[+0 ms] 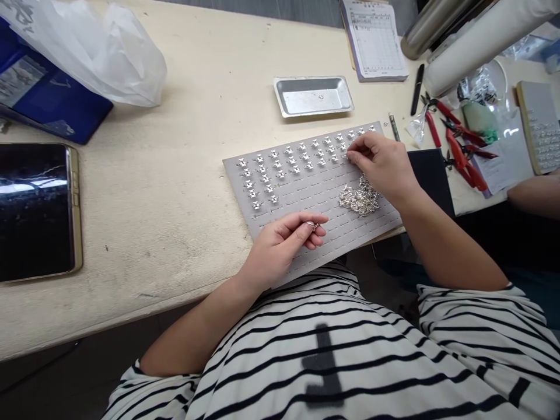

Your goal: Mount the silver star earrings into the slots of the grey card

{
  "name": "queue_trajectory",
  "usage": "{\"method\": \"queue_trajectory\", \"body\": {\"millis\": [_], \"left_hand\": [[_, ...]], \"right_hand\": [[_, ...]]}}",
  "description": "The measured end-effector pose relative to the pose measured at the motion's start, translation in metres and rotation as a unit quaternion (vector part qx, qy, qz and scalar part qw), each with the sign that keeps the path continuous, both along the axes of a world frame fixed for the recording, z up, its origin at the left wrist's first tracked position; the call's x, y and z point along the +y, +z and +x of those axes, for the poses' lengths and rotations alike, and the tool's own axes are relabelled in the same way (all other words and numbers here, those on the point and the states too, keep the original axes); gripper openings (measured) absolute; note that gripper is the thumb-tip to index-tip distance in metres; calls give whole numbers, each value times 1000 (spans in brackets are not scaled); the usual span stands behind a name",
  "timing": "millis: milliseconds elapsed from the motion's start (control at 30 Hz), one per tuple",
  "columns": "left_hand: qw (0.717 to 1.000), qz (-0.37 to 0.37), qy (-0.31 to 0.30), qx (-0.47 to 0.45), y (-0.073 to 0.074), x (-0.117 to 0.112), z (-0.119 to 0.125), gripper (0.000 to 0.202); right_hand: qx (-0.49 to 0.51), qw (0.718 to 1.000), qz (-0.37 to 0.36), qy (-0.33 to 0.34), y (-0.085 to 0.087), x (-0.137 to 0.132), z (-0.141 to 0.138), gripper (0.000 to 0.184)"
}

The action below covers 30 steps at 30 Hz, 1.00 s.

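Left hand grip clamped on small ring; right hand grip pinched together on slotted board, beside trinket pile.

Jewellery workshop: slotted display board, red pliers.

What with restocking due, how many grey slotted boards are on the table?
2. One grey slotted board lies before the person; the second board sits far right, past the red cutters. Others may be hidden.

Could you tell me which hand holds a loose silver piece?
The left hand, pinching a small silver piece; the right hand touches filled rows on the pad.
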<state>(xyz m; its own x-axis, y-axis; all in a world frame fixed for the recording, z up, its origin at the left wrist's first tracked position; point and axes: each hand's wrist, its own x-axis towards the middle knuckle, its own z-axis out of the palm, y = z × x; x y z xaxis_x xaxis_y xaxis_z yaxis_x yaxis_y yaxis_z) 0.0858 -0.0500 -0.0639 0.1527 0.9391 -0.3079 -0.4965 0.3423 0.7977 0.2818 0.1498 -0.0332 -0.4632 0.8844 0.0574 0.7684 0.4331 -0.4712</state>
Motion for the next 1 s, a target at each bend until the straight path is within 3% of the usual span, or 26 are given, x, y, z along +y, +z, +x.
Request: {"method": "queue_trajectory", "body": {"millis": [233, 400, 500, 600, 700, 900, 1000], "left_hand": [[1000, 4, 6, 19, 2, 1, 0, 33], [994, 31, 31, 100, 0, 1, 0, 28], [998, 6, 46, 47, 0, 3, 1, 30], [997, -18, 58, -40, 2, 5, 2, 29], [995, -31, 54, -78, 6, 7, 4, 25], [997, -35, 52, -53, 10, 7, 4, 27], [998, -35, 44, -35, 9, 7, 4, 24]], "right_hand": [[-5, 1000, 19, 10, 7, -3, -1, 7], [58, 996, 37, 49, 33, -59, -5, 16], [98, 989, -14, 109, 40, -98, -7, 10], [132, 976, -38, 168, 36, -118, -10, 12], [162, 967, -29, 194, 28, -121, -13, 24], [159, 966, 6, 201, 22, -123, -12, 45], [140, 959, 22, 246, 24, -126, -9, 42]]}}
